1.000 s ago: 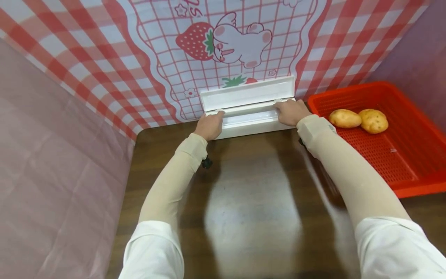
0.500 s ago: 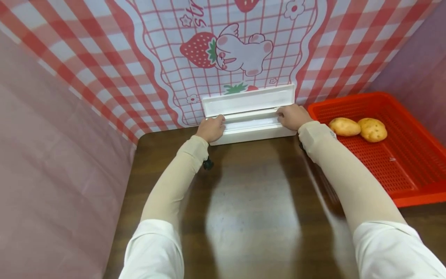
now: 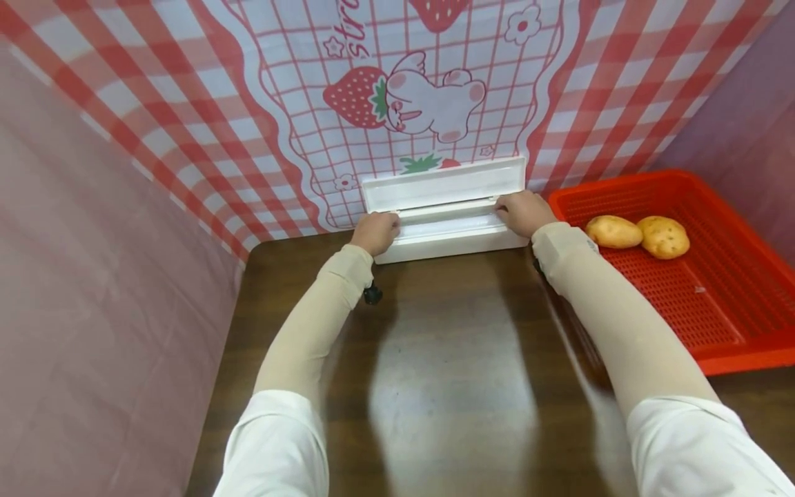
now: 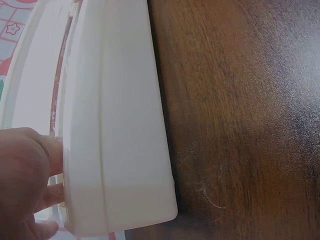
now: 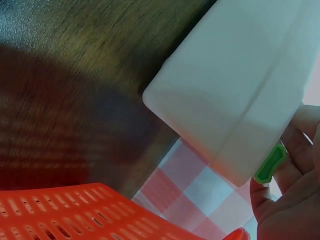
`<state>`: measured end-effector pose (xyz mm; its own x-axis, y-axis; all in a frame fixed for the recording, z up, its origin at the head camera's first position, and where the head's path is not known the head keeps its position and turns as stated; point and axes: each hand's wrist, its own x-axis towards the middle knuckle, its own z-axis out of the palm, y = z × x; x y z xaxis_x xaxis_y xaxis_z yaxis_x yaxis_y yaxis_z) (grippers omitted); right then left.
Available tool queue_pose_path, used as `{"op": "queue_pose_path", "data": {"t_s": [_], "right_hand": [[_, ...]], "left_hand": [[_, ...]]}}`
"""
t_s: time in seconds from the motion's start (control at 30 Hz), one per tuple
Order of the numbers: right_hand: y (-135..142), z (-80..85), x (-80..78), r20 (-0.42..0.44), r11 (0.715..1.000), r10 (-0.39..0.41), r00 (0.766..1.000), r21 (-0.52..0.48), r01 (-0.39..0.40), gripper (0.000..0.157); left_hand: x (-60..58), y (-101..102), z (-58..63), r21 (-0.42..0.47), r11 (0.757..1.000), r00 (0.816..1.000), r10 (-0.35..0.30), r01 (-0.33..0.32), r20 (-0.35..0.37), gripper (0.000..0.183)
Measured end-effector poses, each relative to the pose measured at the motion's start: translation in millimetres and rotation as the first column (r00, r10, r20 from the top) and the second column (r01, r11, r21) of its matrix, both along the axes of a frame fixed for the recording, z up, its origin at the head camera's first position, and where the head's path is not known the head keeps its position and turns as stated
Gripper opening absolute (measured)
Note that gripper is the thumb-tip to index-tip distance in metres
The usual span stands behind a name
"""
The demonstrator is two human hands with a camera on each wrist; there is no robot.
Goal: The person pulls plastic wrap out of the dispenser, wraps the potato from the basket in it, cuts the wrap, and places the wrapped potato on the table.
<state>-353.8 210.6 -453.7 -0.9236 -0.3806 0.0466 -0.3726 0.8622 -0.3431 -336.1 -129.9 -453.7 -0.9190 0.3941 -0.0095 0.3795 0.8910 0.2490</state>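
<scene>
A long white plastic box [image 3: 456, 246], shaped like a cling film dispenser, stands on the table against the back cloth. Its hinged lid [image 3: 444, 185] is raised and leans back; a pale, shiny inside shows. My left hand [image 3: 375, 233] grips the left end, fingers curled over the upper rim. In the left wrist view those fingers reach behind the box wall [image 4: 127, 115]. At the other end my right hand [image 3: 526, 214] holds the rim with bent fingers. A small green piece [image 5: 270, 164] shows beside the right fingers at the box's corner.
Right of the box stands a red plastic basket [image 3: 695, 324] with two potatoes [image 3: 614, 232] in it. A strawberry-print checked cloth [image 3: 428, 103] hangs behind the brown table [image 3: 447, 359]. Pink cloth [image 3: 105, 297] covers the left side.
The head view has tilted up a little, so everything sits lower in it. Both hands keep to the box ends; the left fingers look more bent over the rim. The lid remains raised.
</scene>
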Motion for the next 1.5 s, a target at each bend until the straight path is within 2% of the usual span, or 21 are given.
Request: {"op": "queue_pose_path", "data": {"t_s": [0.17,0.5,0.7,0.97,1.1,1.2,1.33,1.5], "right_hand": [[3.2,-7.0,-2.3,-0.009,1.0,0.004,1.0,-0.01,-0.004,0.022],[6.9,-0.2,-0.3,-0.008,0.999,-0.02,1.0,-0.032,0.02,0.023],[6.1,2.4,1.4,-0.001,0.998,-0.046,0.999,-0.048,0.046,0.023],[6.0,8.7,3.4,-0.009,0.997,-0.037,0.999,-0.062,0.037,0.022],[5.9,12.2,3.3,-0.002,0.997,-0.044,0.999,-0.068,0.044,0.022],[6.3,13.8,2.6,0.011,0.996,-0.054,0.998,-0.07,0.054,0.022],[6.9,16.5,2.5,0.016,0.996,-0.056,0.998,-0.071,0.057,0.022],[6.2,22.3,4.5,0.02,0.994,-0.072,0.997,-0.08,0.074,0.021]], "left_hand": [[1.6,-0.4,-4.4,0.015,1.0,0.999,-0.001,0.001,-0.036,0.017],[3.0,-1.2,-1.6,0.011,1.0,0.993,0.021,-0.02,-0.116,0.022],[3.7,-1.6,-1.8,-0.03,0.999,0.98,0.015,-0.022,-0.197,0.015],[0.4,-5.4,-2.7,-0.074,0.996,0.968,0.027,-0.047,-0.251,0.018],[1.2,-7.3,-0.8,-0.116,0.993,0.958,0.002,-0.037,-0.288,0.018],[2.3,-8.3,1.8,-0.139,0.99,0.955,-0.024,-0.018,-0.296,0.016],[3.1,-11.2,5.0,-0.158,0.987,0.962,-0.044,0.002,-0.268,0.014],[3.4,-14.7,7.9,-0.12,0.992,0.974,-0.054,0.028,-0.221,0.018]]}}
